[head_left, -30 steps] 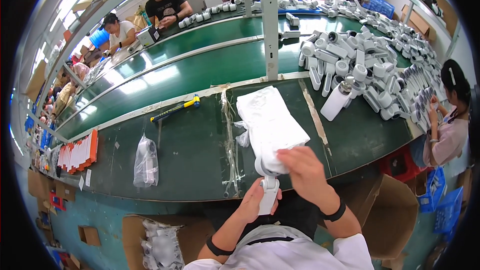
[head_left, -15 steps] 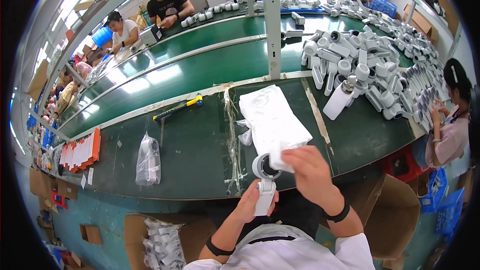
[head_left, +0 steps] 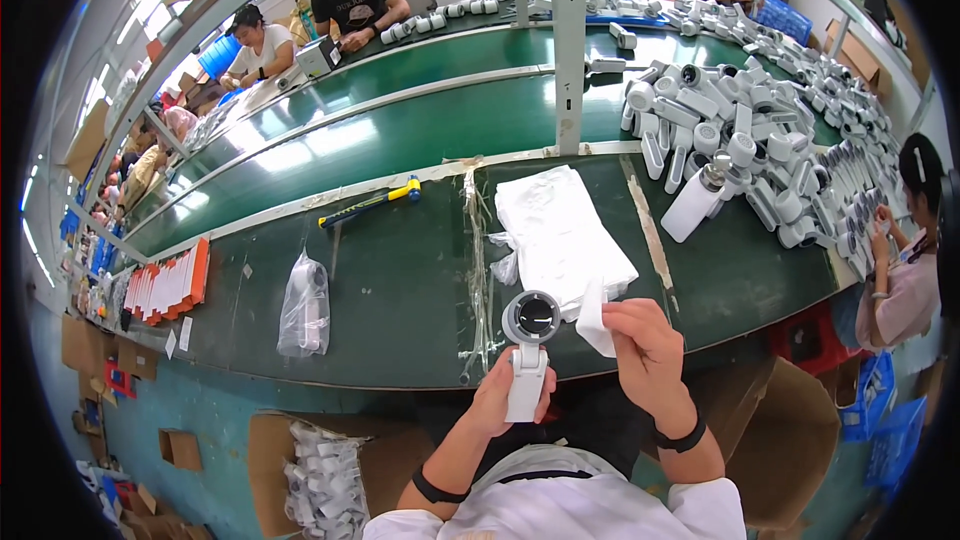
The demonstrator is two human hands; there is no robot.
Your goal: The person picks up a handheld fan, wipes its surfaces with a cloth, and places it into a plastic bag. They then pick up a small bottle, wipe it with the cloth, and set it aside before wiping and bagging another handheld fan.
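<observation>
My left hand (head_left: pixel 498 392) is wrapped round the hinged handle of a white device, apparently a handheld fan (head_left: pixel 531 318), its round grey-rimmed head with a dark shiny centre facing up. To its right, my right hand (head_left: pixel 642 345) pinches a folded white cloth (head_left: pixel 597 318), held apart from the fan's head. Just beyond lies a stack of white sheets (head_left: pixel 560 225) on the dark green table. A small crumple of clear plastic (head_left: pixel 505 268) rests against the stack's left edge.
A white bottle with a metal top (head_left: pixel 695 202) stands before a large pile of white devices (head_left: pixel 740 140). Leftward lie a yellow-and-blue hammer (head_left: pixel 370 202), a bagged device (head_left: pixel 304 305) and orange-and-white boxes (head_left: pixel 170 285). Cardboard boxes (head_left: pixel 780 445) sit below the table edge. Co-workers sit around the green conveyor (head_left: pixel 420 135).
My right hand has drawn the cloth away from the fan's head, to the right and slightly down. The head, partly covered before, now shows whole. The view has shifted slightly.
</observation>
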